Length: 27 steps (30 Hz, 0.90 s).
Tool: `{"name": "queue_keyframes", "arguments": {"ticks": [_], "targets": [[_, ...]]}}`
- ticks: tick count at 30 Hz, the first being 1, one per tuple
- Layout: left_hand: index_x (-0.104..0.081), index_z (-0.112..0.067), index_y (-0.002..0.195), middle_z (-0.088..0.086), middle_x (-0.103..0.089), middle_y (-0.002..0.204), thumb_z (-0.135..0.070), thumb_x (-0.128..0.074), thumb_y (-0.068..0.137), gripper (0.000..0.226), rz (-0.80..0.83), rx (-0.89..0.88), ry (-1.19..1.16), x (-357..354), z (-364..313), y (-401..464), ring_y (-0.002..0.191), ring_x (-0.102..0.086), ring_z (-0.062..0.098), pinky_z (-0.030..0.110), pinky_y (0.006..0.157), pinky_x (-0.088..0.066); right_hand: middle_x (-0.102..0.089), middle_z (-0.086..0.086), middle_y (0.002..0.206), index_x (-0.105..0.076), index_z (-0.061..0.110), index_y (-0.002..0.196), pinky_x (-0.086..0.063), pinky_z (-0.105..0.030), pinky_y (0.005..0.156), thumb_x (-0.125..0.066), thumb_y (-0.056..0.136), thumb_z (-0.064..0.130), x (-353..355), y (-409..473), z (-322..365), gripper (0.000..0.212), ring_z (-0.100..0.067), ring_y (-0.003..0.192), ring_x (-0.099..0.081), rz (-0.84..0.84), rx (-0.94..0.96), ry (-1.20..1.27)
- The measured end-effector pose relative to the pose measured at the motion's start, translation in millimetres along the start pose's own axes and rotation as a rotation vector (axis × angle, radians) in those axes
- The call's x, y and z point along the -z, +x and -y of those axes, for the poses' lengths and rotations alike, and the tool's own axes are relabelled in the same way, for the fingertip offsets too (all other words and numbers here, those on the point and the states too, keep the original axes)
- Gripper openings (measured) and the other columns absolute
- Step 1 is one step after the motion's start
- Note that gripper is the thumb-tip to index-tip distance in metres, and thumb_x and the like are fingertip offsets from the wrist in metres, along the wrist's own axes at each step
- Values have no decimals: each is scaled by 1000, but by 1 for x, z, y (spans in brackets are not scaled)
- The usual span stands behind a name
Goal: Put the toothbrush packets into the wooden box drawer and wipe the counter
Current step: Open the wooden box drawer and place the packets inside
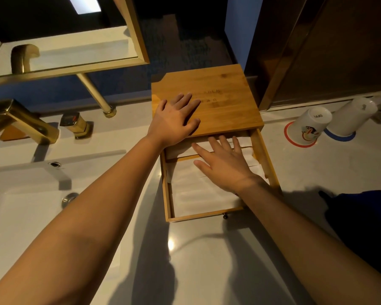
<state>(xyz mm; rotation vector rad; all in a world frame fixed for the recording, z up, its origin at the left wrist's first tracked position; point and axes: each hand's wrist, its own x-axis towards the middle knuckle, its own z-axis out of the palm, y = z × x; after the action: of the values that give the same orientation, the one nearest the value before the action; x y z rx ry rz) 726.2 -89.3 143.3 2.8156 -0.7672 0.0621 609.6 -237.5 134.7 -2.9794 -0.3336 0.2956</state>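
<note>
Pale glossy counter [207, 271]; right hand [227, 166] flat on white toothbrush packets [196, 190] in the pulled-out drawer [207, 215], left hand [174, 119] spread flat atop the wooden box [224, 102]; two upturned white cups [308, 126] right of the hands.

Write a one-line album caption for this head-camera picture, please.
Left hand steadies the wooden box while the right hand presses white packets flat in its open drawer.

dim warm light | hard arm shadows + glare spot on counter [207, 271] | wide-angle edge warp | slightly soft
</note>
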Motion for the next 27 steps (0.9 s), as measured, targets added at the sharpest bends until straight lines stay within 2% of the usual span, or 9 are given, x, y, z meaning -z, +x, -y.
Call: {"name": "queue_keyframes", "arguments": {"ticks": [8, 16, 20, 23, 25, 27], "targets": [[-25, -32, 144, -1, -21, 157, -53, -28, 91, 57, 9, 2, 11, 0, 0, 2, 145, -15, 20, 48, 115, -7, -2, 0, 159, -4, 41, 145, 5, -48, 115, -15, 93, 57, -12, -2, 2, 55, -23, 145, 7, 132, 36, 66], [-25, -32, 144, -1, -22, 156, -53, -28, 91, 57, 8, -3, 14, -1, 2, 2, 145, -15, 20, 48, 115, -8, 5, 1, 159, -1, 43, 144, 7, -47, 116, -16, 93, 56, -9, -6, 3, 55, -20, 145, 13, 135, 30, 94], [-25, -32, 144, -1, -22, 156, -52, -29, 91, 57, 5, -4, 5, 0, 1, 1, 145, -15, 20, 49, 115, -8, 9, 2, 158, 0, 40, 145, 5, -41, 116, -17, 94, 55, 6, -33, 7, 56, -18, 144, 15, 72, 15, 159], [-24, -33, 145, -1, -21, 157, -53, -29, 92, 57, 13, -9, -1, -1, 1, 1, 145, -14, 20, 49, 115, -7, -6, 0, 158, -16, 36, 145, -3, -43, 116, -16, 88, 56, 0, -77, 2, 60, -21, 146, -2, -4, 11, 153], [-24, -33, 145, -2, -20, 157, -53, -29, 92, 57, 16, -9, 1, -1, 2, 1, 145, -13, 19, 49, 115, -7, -37, -5, 149, -42, 29, 136, -21, -46, 111, -42, 87, 43, -13, -104, -2, 52, -27, 138, -33, -74, 33, 148], [-23, -33, 145, -2, -20, 157, -53, -28, 92, 57, 14, -7, 6, -1, 3, 1, 145, -13, 19, 49, 116, -7, -66, -10, 120, -63, 18, 117, -45, -45, 96, -73, 74, 17, -29, -120, -8, 44, -29, 113, -61, -232, 109, 141]]}}
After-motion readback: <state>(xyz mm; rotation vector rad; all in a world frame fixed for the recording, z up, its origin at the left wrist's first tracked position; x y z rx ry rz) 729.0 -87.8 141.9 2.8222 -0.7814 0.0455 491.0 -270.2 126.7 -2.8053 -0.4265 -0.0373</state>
